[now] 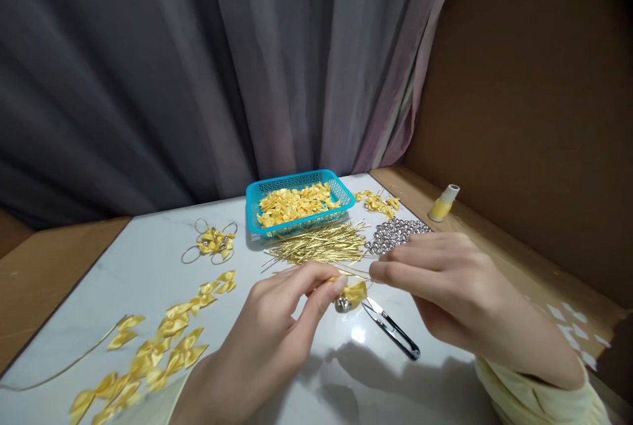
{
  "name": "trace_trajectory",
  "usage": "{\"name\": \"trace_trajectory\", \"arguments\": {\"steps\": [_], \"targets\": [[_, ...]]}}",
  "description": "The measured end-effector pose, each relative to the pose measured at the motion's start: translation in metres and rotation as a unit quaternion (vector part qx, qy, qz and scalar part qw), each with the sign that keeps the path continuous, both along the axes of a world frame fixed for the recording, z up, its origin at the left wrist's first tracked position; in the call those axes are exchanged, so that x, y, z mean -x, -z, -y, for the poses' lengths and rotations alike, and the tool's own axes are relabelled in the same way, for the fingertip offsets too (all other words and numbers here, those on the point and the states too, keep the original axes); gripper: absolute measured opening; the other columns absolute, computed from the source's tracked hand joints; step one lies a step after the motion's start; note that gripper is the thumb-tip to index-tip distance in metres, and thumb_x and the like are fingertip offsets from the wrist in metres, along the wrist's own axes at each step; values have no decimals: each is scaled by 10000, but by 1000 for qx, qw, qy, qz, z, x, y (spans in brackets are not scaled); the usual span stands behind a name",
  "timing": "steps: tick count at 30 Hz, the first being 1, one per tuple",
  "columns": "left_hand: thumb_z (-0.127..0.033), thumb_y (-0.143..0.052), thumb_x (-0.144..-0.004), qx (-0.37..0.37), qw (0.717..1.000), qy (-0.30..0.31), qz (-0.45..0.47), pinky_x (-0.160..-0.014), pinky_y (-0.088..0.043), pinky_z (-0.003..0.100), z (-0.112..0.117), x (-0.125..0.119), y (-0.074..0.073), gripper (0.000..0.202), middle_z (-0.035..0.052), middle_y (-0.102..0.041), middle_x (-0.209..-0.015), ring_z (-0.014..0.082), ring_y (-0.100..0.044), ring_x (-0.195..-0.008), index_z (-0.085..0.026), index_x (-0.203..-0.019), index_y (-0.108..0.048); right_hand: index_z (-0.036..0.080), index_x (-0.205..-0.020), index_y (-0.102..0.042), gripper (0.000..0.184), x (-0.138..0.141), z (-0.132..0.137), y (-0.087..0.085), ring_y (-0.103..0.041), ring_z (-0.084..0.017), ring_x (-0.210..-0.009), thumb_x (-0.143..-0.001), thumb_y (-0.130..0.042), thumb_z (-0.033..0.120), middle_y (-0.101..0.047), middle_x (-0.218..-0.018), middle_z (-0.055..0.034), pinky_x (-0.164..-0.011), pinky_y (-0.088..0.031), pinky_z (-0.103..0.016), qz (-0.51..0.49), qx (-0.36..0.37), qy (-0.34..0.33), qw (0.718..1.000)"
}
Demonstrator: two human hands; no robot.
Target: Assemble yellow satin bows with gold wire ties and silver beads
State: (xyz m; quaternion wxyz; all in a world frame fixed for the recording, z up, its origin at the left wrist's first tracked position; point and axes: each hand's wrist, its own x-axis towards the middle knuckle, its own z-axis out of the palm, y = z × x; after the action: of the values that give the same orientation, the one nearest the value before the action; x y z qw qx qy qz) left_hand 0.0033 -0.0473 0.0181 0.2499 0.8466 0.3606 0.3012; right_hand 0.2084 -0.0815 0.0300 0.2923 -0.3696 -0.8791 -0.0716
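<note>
Between thumb and forefinger, my left hand (277, 329) pinches a yellow ribbon bow (355, 294) with a silver bell (342, 305) at its lower side. My right hand (455, 290), just right of the bow, is closed with fingertips on a thin gold tie (357, 274) that runs toward the bow. How the tie joins the bow is hidden by my fingers. Below the bow, black-handled thread snips (398, 336) lie on the white table. A heap of gold ties (319, 244) is behind my hands, beside a pile of silver bells (395, 235).
A blue basket (252, 209) of yellow bows stands at the back. Looped bows with bells (216, 242) lie left, and more gold-tied bows (380, 205) back right. Loose bows (148, 356) spread across the left front. A thread cone (444, 203) stands off the table's right edge.
</note>
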Motion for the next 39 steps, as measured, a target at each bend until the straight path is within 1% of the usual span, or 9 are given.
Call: {"name": "trace_trajectory", "arguments": {"steps": [6, 12, 18, 21, 26, 31, 33, 36, 39], "targets": [[-190, -522, -847, -11, 1000, -1, 4, -647, -466, 135, 0, -1, -1, 78, -75, -648, -698, 76, -606, -617, -232, -801, -568, 154, -757, -574, 302, 0, -2, 3, -363, -117, -523, -703, -352, -44, -442, -548, 5, -508, -227, -259, -8, -4, 0, 1000], [-219, -520, -848, -10, 999, -28, 18, -468, -425, 105, 1, -1, 0, 80, -56, -632, -670, 76, -587, -596, -218, -793, -578, 162, -771, -556, 303, 2, -7, 9, -354, -98, -501, -683, -361, -53, -448, -555, 18, -497, -247, -235, -48, -16, 4, 999], [-266, -519, -845, 11, 997, -56, 43, -387, -395, 108, -1, 0, 4, 88, -43, -638, -668, 93, -591, -604, -226, -811, -588, 153, -778, -552, 321, 10, -7, 12, -461, -105, -525, -656, -346, -61, -551, -599, -6, -519, -316, -226, -80, -5, 28, 996], [-275, -508, -853, 29, 997, -53, 42, -408, -393, 114, -3, 1, 3, 105, -49, -635, -663, 89, -591, -612, -228, -805, -589, 149, -769, -557, 321, 13, -7, 12, -484, -108, -526, -647, -344, -59, -570, -600, -11, -521, -334, -224, -91, -12, 33, 995], [-271, -505, -858, 36, 999, -5, 24, -575, -436, 151, -12, 2, -4, 113, -55, -626, -707, 88, -568, -648, -224, -806, -593, 150, -781, -561, 336, 11, -8, 11, -502, -109, -533, -635, -342, -59, -581, -615, -13, -521, -339, -223, -84, -11, 33, 996], [-250, -521, -851, 37, 998, 31, 48, -688, -437, 187, -18, 2, -7, 120, -33, -629, -791, 108, -572, -758, -225, -795, -624, 148, -760, -557, 323, 10, -9, 10, -485, -110, -520, -636, -342, -58, -565, -591, -10, -512, -326, -221, -77, -13, 37, 996], [-255, -521, -849, 54, 997, 26, 47, -681, -441, 201, -18, 1, -9, 130, -26, -633, -784, 117, -577, -752, -222, -791, -632, 147, -746, -557, 314, 10, -10, 10, -465, -108, -507, -636, -344, -56, -555, -576, -8, -507, -319, -221, -77, -14, 38, 996], [-290, -531, -837, 104, 993, 13, 47, -617, -452, 212, -17, -1, -10, 133, -21, -648, -746, 127, -588, -697, -212, -796, -631, 151, -736, -558, 310, 10, -11, 11, -438, -102, -494, -643, -344, -52, -541, -566, -2, -506, -313, -216, -75, -10, 42, 996], [-302, -527, -834, 154, 986, 17, 65, -624, -472, 233, -18, -2, -10, 147, -6, -661, -729, 142, -609, -697, -193, -800, -620, 152, -738, -562, 308, 9, -11, 12, -441, -99, -503, -650, -347, -50, -552, -582, -7, -512, -315, -211, -73, -6, 42, 996]]}}
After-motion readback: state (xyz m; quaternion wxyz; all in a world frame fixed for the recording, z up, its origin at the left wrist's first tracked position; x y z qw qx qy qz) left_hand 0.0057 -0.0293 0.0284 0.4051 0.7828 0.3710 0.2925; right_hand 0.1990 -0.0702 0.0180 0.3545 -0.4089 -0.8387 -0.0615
